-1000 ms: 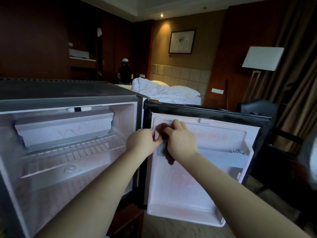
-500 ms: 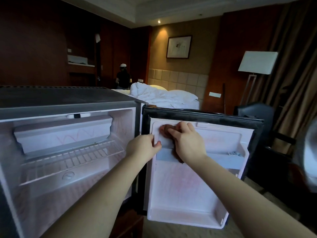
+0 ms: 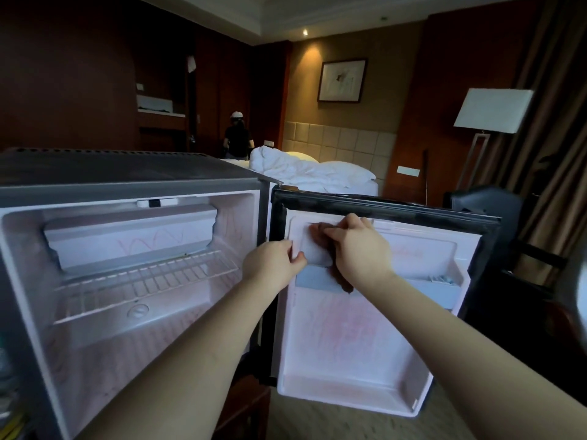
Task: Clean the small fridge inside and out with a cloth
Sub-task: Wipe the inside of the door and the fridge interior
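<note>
Cloth (image 3: pixel 321 232), brown, sits bunched under your right hand (image 3: pixel 360 249). Your fingers curl over it and press it on the upper inside of the fridge door (image 3: pixel 365 350). A tail of the cloth hangs below your palm, across the door shelf rail (image 3: pixel 440 289). Your left hand (image 3: pixel 273 265) pinches the raised lip of the door liner on the hinge side, thumb on the front. The two hands are near each other, not touching.

The door stands wide open, right of the small fridge (image 3: pixel 133 176). Its white liner has faint reddish smears. In the cabinet there's a freezer flap (image 3: pixel 127 239) up top and a wire shelf (image 3: pixel 143 284) under it, both left of your hands.

A wooden piece (image 3: pixel 241 404) shows under the fridge, with carpet (image 3: pixel 333 420) below the door. Behind are a bed (image 3: pixel 311 173) with rumpled white bedding, a framed picture (image 3: pixel 342 81), a floor lamp (image 3: pixel 492 111), a dark chair (image 3: pixel 486 204) and a curtain (image 3: pixel 559 138). Another person (image 3: pixel 237 138) stands far back by the dark wood wall.
</note>
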{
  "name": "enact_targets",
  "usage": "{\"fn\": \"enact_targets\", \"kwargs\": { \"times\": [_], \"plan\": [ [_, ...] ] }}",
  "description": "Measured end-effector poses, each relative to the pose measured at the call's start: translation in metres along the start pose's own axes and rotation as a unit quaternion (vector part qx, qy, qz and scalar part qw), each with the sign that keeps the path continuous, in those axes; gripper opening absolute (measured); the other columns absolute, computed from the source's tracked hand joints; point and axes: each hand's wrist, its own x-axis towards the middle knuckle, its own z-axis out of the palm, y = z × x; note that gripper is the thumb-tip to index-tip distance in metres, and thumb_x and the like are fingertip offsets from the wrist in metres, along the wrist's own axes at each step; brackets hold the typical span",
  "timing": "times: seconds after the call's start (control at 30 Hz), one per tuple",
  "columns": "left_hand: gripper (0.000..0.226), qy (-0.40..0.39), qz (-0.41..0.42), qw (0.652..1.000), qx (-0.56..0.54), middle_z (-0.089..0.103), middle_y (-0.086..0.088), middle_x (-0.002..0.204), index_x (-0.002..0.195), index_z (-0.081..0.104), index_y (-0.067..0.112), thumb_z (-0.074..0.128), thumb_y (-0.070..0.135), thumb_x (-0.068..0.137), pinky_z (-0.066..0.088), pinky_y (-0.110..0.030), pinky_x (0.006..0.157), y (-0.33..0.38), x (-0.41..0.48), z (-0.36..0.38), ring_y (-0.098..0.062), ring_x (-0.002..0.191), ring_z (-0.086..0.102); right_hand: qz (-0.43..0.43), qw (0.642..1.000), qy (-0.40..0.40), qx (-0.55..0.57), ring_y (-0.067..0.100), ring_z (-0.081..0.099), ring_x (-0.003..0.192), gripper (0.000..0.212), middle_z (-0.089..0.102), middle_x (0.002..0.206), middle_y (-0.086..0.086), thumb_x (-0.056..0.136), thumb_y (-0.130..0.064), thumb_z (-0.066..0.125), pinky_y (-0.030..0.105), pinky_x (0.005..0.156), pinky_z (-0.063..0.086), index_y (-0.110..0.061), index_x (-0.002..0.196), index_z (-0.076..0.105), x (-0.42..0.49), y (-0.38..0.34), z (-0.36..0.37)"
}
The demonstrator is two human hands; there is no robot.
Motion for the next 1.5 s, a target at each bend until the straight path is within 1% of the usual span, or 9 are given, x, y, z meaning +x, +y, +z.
{"fn": "enact_targets", "kwargs": {
  "times": [0.17,0.3,0.5,0.67,0.73,0.87,1.03,1.2,1.5],
  "plan": [
    [0.033,-0.004,-0.006,1.000,-0.016,0.049,0.004,0.070,0.071,0.040,0.022,0.050,0.047,0.091,0.035,-0.028,0.058,-0.002,-0.001,0.001,-0.022,0.071,0.049,-0.007,0.999,-0.049,0.011,0.023,0.040,0.111,0.054,0.041,0.107,0.000,0.083,-0.020,0.063,0.029,0.067,0.039,-0.040,0.131,0.051,0.003,-0.024,0.016],
    [0.037,0.001,0.004,1.000,0.001,0.049,0.004,0.068,0.072,0.041,0.020,0.046,0.050,0.092,0.040,-0.029,0.059,-0.002,-0.006,-0.001,-0.027,0.076,0.056,0.016,0.994,-0.108,0.005,0.022,0.042,0.113,0.041,0.039,0.100,-0.002,0.087,-0.019,0.061,0.031,0.073,0.043,-0.036,0.124,0.059,0.006,-0.022,0.016],
    [0.055,-0.080,-0.035,0.996,0.022,0.058,0.002,0.077,0.081,0.052,0.020,0.030,0.070,0.089,0.041,-0.029,0.062,-0.039,-0.034,0.000,-0.022,0.078,0.057,-0.026,0.992,0.072,0.105,0.027,0.051,0.101,0.041,0.052,0.106,0.003,0.088,-0.020,0.061,0.032,0.064,0.047,-0.032,0.127,0.061,-0.001,-0.008,0.012],
    [0.048,-0.039,-0.035,0.998,0.021,0.062,0.003,0.079,0.080,0.057,0.021,0.039,0.064,0.090,0.039,-0.026,0.058,-0.066,-0.048,-0.011,-0.017,0.076,0.057,-0.039,0.976,-0.023,0.212,0.020,0.059,0.092,0.032,0.053,0.107,0.002,0.097,-0.024,0.045,0.029,0.077,0.048,-0.028,0.122,0.065,0.005,-0.030,0.017],
    [0.043,-0.026,-0.021,0.999,0.020,0.060,0.001,0.075,0.077,0.054,0.021,0.042,0.058,0.092,0.034,-0.026,0.055,-0.065,-0.046,-0.018,-0.018,0.073,0.056,-0.043,0.979,-0.046,0.194,0.022,0.063,0.084,0.033,0.055,0.104,0.002,0.097,-0.025,0.042,0.030,0.071,0.051,-0.026,0.122,0.064,0.002,-0.030,0.012],
    [0.042,0.008,0.039,0.998,0.057,0.055,0.000,0.065,0.076,0.053,0.016,0.038,0.049,0.098,0.032,-0.028,0.054,-0.053,-0.040,-0.025,-0.022,0.067,0.054,-0.107,0.988,-0.058,0.095,0.021,0.045,0.115,0.041,0.051,0.117,-0.001,0.092,-0.012,0.053,0.028,0.083,0.045,-0.037,0.122,0.064,-0.008,-0.018,0.001],
    [0.042,0.017,0.041,0.999,0.031,0.062,-0.003,0.072,0.087,0.058,0.015,0.037,0.049,0.098,0.044,-0.030,0.059,-0.031,-0.030,-0.022,-0.026,0.073,0.060,0.018,1.000,-0.024,0.003,0.026,0.039,0.117,0.051,0.044,0.121,0.002,0.092,-0.020,0.053,0.032,0.078,0.045,-0.035,0.140,0.046,-0.020,0.009,0.000],
    [0.047,0.056,0.045,0.988,0.133,0.064,-0.003,0.085,0.089,0.056,0.014,0.040,0.059,0.093,0.042,-0.030,0.064,-0.009,-0.014,-0.024,-0.026,0.084,0.061,0.003,1.000,-0.014,0.021,0.024,0.039,0.114,0.051,0.042,0.120,0.002,0.094,-0.026,0.053,0.032,0.068,0.043,-0.034,0.142,0.040,-0.015,-0.006,0.006],
    [0.046,-0.103,-0.094,0.990,0.039,0.052,-0.002,0.068,0.067,0.051,0.014,0.050,0.056,0.087,0.035,-0.027,0.056,0.008,0.009,-0.013,-0.026,0.071,0.055,-0.008,0.997,-0.048,-0.068,0.027,0.039,0.115,0.051,0.039,0.120,0.006,0.087,-0.021,0.056,0.029,0.068,0.031,-0.027,0.137,0.046,-0.006,-0.017,0.001]
  ]
}}
